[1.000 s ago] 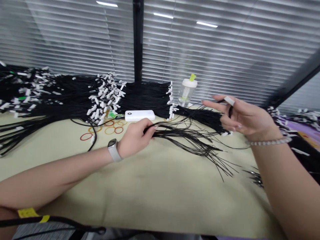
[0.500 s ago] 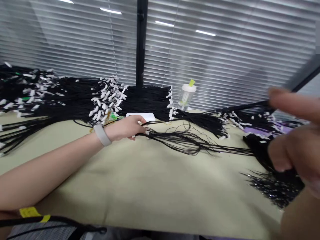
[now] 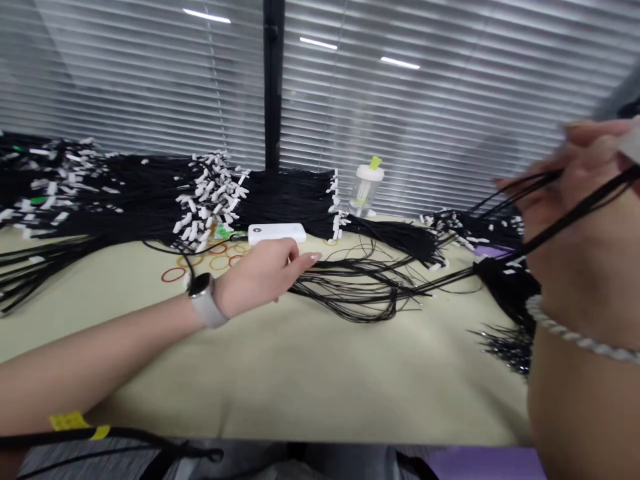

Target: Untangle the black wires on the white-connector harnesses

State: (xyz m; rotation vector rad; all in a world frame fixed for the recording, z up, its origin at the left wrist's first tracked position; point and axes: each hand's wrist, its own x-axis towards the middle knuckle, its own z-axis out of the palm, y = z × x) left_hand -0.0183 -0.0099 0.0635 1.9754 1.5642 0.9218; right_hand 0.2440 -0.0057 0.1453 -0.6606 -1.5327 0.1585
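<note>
Head view, the only one: the right hand (image 3: pixel 575 187) is now lifting at the far right with black cables (image 3: pixel 350 268) running up to it and across its palm, so the work is probably at a point where some strands are being drawn away from the rest. The left hand (image 3: pixel 263 273) is closing around the near end of the bunch, thumb lying along the top, and seems to be anchoring it. The right fingers are curling partway and blurring; strands are passing through them, but can't tell how firmly they're gripping. A white piece (image 3: pixel 631 143) is showing by that hand at the frame edge. The cables are lying mid-table (image 3: pixel 350 380), looping just right of the left hand, a few strands stretching up to the right one. The white box (image 3: pixel 277 232) is sitting just behind the left hand, the jar (image 3: pixel 367 190) farther back. Versus half a second ago: the right hand is sitting higher and its bracelet (image 3: pixel 583 340) is showing; the left wrist is turning so the watch face (image 3: pixel 201 285) is facing the camera; the arm is no longer covering the rubber bands (image 3: pixel 173 281).
</note>
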